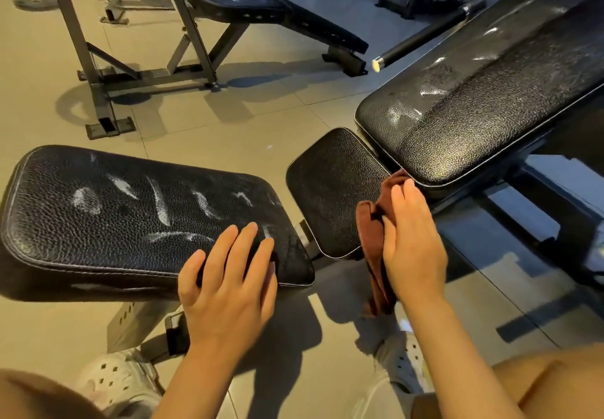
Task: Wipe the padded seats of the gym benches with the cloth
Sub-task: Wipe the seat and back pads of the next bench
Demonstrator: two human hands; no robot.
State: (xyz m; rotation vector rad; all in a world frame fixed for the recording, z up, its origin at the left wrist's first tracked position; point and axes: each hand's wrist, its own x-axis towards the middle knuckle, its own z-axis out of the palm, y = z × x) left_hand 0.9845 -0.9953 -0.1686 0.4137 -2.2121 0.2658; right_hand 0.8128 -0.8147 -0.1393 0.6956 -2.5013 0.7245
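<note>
My left hand [228, 274] lies flat with straight fingers on the near right corner of the smudgy black seat [143, 219], and my right hand [413, 242] presses the brown cloth [372, 242] on the small seat [333, 189] beside it.
</note>
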